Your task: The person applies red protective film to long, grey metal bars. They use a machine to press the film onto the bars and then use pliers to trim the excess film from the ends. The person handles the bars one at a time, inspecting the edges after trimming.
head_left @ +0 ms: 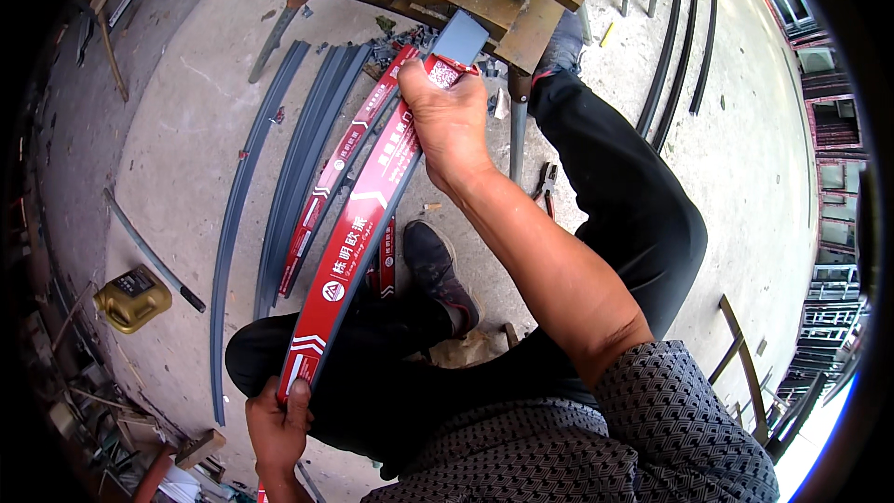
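A long grey profile (361, 207) with printed red film on its face runs diagonally across my lap. My right hand (449, 121) is closed around it near the far end, thumb on the left edge. Beyond that hand the film edge is crumpled and a bare grey tip (460, 37) reaches a brown metal machine (498, 0); whether it touches cannot be made out. My left hand (277, 428) pinches the near end, thumb on top, beside my knee. Just left of this piece lies another red-filmed profile (340, 160), lower down.
Several bare grey profiles (312, 144) lie on the concrete floor to the left, near a gold jug (133, 299) and a bar with a dark end (154, 247). Pliers (547, 188) lie by the machine's leg. Long dark strips (672, 56) are at the far right. My shoe (430, 261) is below.
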A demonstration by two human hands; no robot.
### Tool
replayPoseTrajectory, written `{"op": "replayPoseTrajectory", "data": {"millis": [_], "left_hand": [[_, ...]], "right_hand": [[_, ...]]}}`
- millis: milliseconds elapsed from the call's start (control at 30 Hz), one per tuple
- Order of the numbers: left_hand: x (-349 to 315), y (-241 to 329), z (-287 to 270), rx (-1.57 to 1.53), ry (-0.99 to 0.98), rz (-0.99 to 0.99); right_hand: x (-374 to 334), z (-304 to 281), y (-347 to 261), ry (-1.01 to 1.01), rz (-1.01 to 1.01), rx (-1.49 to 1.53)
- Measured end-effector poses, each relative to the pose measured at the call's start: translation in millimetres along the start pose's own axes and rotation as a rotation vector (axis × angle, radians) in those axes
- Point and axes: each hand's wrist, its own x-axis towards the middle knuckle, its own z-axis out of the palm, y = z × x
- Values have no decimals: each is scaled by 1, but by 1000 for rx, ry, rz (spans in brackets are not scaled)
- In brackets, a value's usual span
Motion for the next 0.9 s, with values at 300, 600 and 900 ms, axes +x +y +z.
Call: {"op": "replayPoseTrajectory", "data": {"millis": [300,600,900], "left_hand": [[0,2,-1,-12,4,9],[2,2,-1,-21,5,17],[2,-2,-1,-18,9,30]], "right_hand": [[0,0,0,16,12,-30],[-4,2,-4,9,-54,-32],[-3,3,-4,8,-62,-55]]}}
